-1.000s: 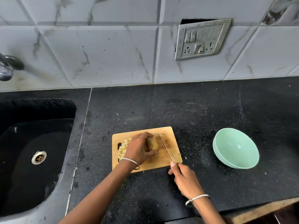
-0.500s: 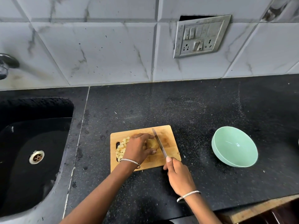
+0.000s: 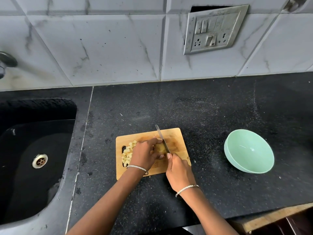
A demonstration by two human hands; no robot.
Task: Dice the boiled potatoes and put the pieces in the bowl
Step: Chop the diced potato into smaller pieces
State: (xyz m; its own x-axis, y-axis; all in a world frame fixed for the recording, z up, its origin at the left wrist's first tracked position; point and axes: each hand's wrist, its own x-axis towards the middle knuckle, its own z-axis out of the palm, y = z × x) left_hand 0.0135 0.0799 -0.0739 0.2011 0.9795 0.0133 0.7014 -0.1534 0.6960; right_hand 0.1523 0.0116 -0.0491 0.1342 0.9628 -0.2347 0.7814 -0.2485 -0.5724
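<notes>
Knife (image 3: 162,139) has pushed forward, gripped in the right hand (image 3: 179,172), blade against the potato (image 3: 160,148), which the left hand (image 3: 145,155) holds with curled fingers on the board (image 3: 176,138); dice (image 3: 127,153) lie at its left end, bowl (image 3: 249,151) well right.

Cutting board (image 3: 176,138): tan wood grain. Potato (image 3: 160,148) under the fingers (image 3: 156,140) of the left hand (image 3: 144,155), diced pieces (image 3: 127,153) left of them: pale yellow. Bowl (image 3: 249,150) right of them: mint green. Countertop (image 3: 203,107): black, white-speckled.

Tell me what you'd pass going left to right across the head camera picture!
Sink → diced potato pieces → left hand holding the potato → right hand gripping the knife → green bowl.
</notes>
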